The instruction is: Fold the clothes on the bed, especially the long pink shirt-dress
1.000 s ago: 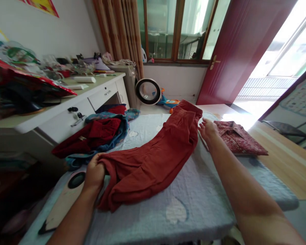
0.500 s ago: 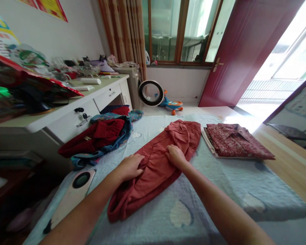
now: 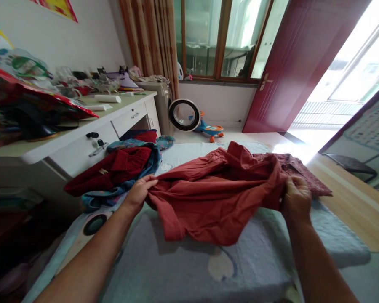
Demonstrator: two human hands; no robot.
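A rust-red garment [image 3: 205, 198] with a gathered part is stretched between my two hands, its near side lifted off the bed and hanging in folds. I cannot tell which kind of garment it is. My left hand [image 3: 141, 191] pinches it at its left end. At the right end, my right hand [image 3: 297, 198] is closed on a bunched edge. Behind that hand lies a folded dark red patterned garment [image 3: 312, 174], partly covered by the rust-red cloth. Left of my left hand is a heap with a dark red garment [image 3: 113, 170] and a blue patterned cloth [image 3: 104, 198].
Under everything spreads a pale blue bed cover [image 3: 164, 269] with heart shapes. A pale flat object with a dark round disc [image 3: 94, 225] lies beside my left forearm. A cluttered white desk [image 3: 126, 110] stands left, and a washing machine with its round door [image 3: 185, 115] open stands beyond.
Both hands were resting on the garment as it lay flat and narrow on the bed. Now they grip it, have moved apart, and the cloth is raised and spread sideways.
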